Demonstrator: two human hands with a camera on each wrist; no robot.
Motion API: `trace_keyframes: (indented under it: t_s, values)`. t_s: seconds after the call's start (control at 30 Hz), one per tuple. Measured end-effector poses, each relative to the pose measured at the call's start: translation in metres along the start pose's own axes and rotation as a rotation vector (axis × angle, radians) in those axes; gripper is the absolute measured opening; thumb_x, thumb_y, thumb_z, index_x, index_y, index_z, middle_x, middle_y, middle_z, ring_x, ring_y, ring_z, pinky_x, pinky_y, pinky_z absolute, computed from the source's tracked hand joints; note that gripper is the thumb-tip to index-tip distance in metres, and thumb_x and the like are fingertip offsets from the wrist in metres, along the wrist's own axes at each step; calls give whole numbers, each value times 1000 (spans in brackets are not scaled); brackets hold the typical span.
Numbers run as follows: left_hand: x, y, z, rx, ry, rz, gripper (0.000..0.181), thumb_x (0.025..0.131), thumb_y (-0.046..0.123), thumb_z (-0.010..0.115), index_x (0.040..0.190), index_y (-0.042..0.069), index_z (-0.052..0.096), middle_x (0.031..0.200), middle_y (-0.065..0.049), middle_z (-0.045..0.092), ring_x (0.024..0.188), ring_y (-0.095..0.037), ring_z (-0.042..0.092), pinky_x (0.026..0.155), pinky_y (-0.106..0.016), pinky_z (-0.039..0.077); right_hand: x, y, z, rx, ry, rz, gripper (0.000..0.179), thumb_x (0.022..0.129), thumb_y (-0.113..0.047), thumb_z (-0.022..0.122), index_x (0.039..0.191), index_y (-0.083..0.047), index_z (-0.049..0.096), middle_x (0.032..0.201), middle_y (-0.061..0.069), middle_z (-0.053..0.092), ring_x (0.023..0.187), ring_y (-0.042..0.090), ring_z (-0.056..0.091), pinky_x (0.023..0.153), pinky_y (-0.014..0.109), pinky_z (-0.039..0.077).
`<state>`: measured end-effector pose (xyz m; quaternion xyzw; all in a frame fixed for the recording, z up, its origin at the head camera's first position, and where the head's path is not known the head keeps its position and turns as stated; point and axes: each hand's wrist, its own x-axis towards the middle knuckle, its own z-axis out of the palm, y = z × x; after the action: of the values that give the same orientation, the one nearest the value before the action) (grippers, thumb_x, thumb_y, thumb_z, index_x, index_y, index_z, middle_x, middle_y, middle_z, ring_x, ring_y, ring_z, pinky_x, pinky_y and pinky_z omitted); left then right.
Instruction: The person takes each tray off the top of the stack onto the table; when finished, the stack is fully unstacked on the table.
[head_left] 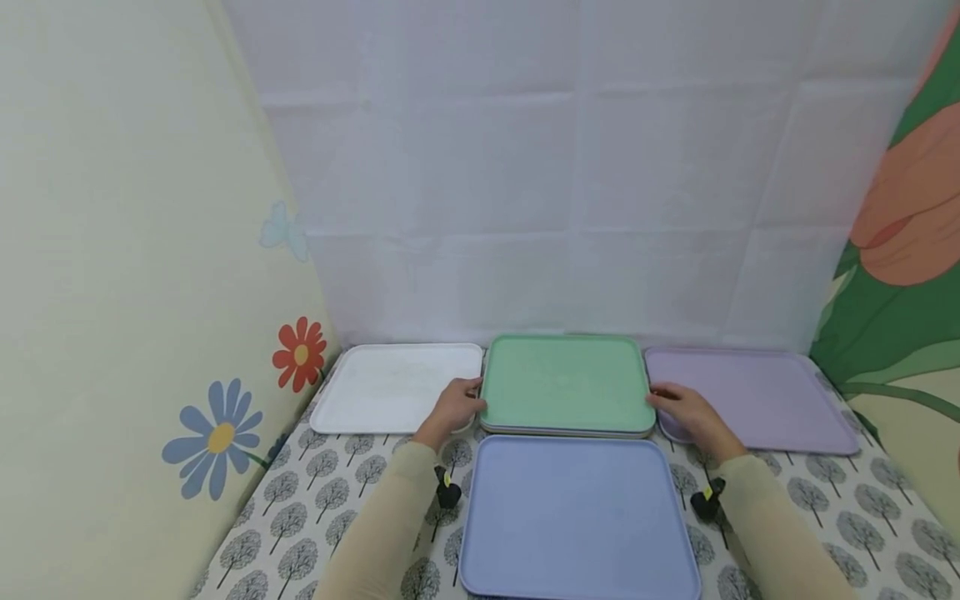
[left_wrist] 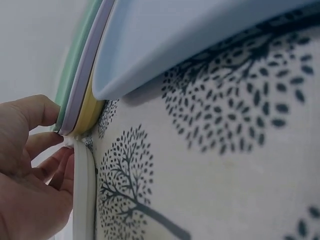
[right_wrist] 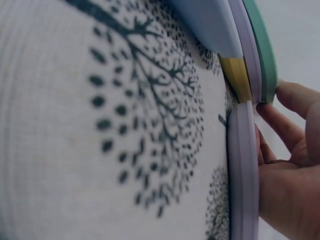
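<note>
A green tray (head_left: 566, 383) tops a stack at the back middle of the table. Under it, the left wrist view shows a purple tray (left_wrist: 86, 75) and a yellow tray (left_wrist: 91, 111). My left hand (head_left: 459, 404) pinches the stack's upper edge at the left, thumb on the green rim and index finger beneath. On the right side my right hand (head_left: 682, 404) does likewise; I cannot tell whether the purple tray is gripped too. The left hand's lower fingers are over a white tray (head_left: 397, 387), the right hand's beside another purple tray (head_left: 750, 400).
A blue tray (head_left: 577, 517) lies in front of the stack, close to it. The tablecloth (head_left: 300, 521) has a tree print. White sheeting (head_left: 570, 167) hangs behind the trays, and a wall with painted flowers (head_left: 221, 438) rises at the left.
</note>
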<state>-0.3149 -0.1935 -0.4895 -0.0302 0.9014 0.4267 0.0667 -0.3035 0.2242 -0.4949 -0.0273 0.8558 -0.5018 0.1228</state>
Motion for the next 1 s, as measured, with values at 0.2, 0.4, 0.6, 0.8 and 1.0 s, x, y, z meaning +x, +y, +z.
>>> trace_keyframes:
  t_s: [0.2,0.4,0.6,0.8,1.0]
  values:
    - [-2,5,1,48,21,19,61,86,8,64,146,3,52,133,-19,61,113,-30,61,102,-47,51,1,3,-1,6,-2,5,67,104,-39,56,152,4,39,156,29,36,145,48,29,119,59,25]
    - [-5,8,1,52,33,-11,61,89,10,63,148,5,50,141,-18,57,116,-31,59,103,-48,50,1,3,-1,10,-5,-2,65,104,-37,56,152,4,38,155,28,38,146,48,29,119,59,25]
    - [-5,11,-2,21,39,-24,62,88,10,62,149,6,50,139,-17,57,115,-31,60,102,-48,51,0,1,0,-6,-3,0,65,104,-36,56,153,3,38,154,28,39,145,48,30,119,60,25]
    - [-10,17,-9,-212,-17,-29,65,89,6,58,153,7,44,130,-23,62,106,-31,66,85,-40,60,2,4,0,-22,-6,8,66,104,-39,56,153,2,38,155,28,39,145,48,30,119,61,25]
    - [-16,26,-15,-477,-85,-50,65,95,3,56,157,9,37,127,-28,60,98,-30,68,78,-39,63,4,6,0,-28,2,5,66,104,-40,55,153,2,39,155,27,39,145,48,31,119,60,25]
